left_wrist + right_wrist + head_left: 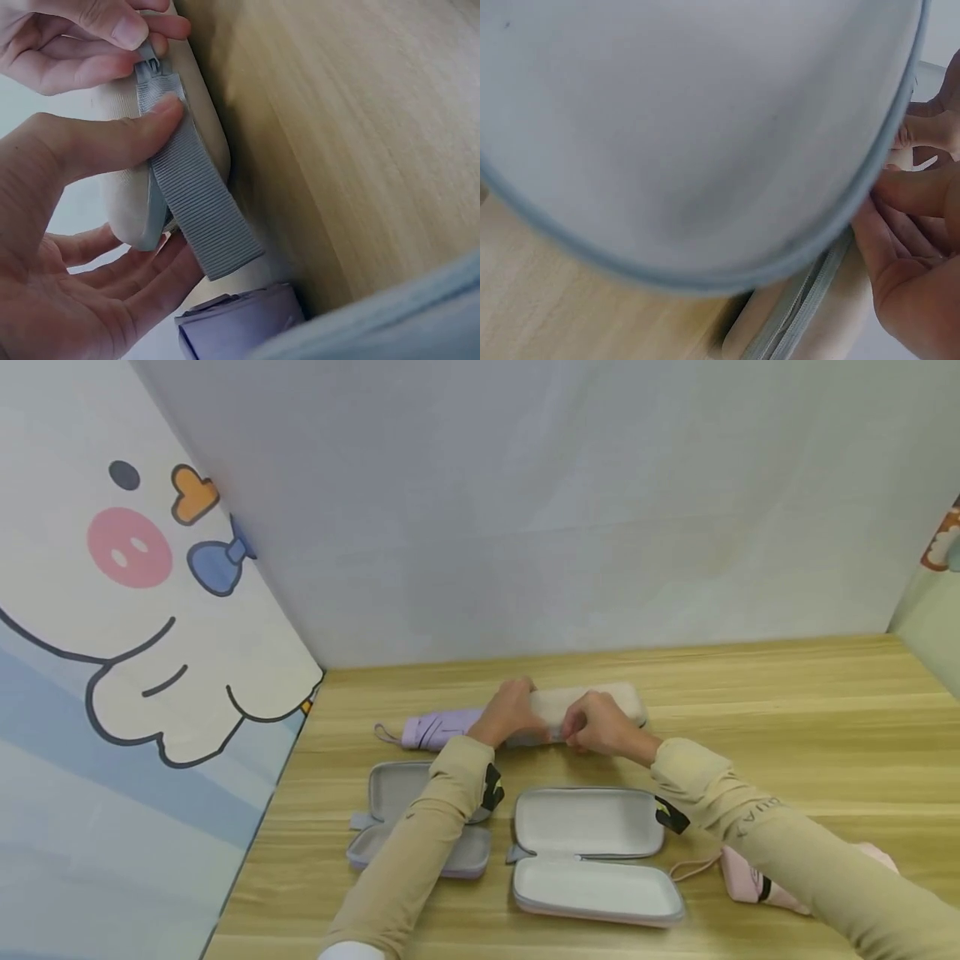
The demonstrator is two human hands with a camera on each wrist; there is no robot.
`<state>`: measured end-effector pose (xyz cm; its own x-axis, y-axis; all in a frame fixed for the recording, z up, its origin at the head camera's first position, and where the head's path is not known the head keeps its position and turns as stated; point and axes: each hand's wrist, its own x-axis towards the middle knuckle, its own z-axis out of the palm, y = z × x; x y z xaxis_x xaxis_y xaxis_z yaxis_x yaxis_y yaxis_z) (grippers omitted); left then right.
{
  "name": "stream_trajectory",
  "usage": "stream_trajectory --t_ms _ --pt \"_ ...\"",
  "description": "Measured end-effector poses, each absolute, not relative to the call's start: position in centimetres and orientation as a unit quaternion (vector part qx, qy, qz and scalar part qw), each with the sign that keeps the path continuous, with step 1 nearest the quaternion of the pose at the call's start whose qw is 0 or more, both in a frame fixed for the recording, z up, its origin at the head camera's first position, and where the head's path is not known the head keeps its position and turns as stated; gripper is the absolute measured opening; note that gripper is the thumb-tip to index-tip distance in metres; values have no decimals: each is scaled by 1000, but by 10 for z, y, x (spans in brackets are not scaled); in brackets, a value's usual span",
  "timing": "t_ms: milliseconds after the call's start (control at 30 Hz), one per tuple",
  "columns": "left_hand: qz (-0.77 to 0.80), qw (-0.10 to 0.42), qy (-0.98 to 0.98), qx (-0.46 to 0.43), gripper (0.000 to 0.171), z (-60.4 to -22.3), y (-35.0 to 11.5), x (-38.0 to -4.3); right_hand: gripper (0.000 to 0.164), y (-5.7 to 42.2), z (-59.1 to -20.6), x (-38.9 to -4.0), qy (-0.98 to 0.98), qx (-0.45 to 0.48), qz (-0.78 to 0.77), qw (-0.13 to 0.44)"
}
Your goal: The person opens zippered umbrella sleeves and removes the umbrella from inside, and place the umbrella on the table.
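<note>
A beige zippered case (626,700) lies toward the back of the table, between both hands. My left hand (512,712) grips its left end. In the left wrist view, the left thumb presses a grey ribbed strap (201,191) against the case's side, with the other fingers underneath. My right hand (597,724) pinches a small grey zipper pull (148,51) just past that strap, between thumb and fingers. From the right wrist, the zipper seam (799,307) runs along the case, and the right fingertips are partly hidden behind a nearer open lid (690,142).
A folded lilac umbrella (438,729) lies left of the beige case. Nearer stand two open cases, a lilac one (472,853) partly under the left forearm and a pink one (588,822). A pink umbrella (741,875) is partly covered by the right forearm.
</note>
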<state>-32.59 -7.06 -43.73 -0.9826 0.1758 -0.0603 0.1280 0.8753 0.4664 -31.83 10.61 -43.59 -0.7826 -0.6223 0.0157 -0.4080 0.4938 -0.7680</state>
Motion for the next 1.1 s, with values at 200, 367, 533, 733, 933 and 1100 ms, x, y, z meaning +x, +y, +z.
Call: stream_trajectory --t_ms 200,367,533,733,933,1100 --pt "235 42 969 64 78 -433 -71 -327 7 108 -433 -321 855 -288 -409 137" --pt "254 71 963 54 79 -420 -72 -327 10 117 -417 -322 843 -266 -439 161" --pt "331 109 935 63 50 -403 -79 -323 17 127 -395 -323 832 -237 -471 171" --pt "377 118 916 75 31 -395 -82 -316 18 136 -377 -323 838 -235 -476 124" --pt "367 83 923 87 36 -394 -80 -306 17 149 -366 -320 871 -225 -434 60" --pt "370 70 922 87 29 -394 -77 -294 19 164 -369 -319 884 -212 -413 46"
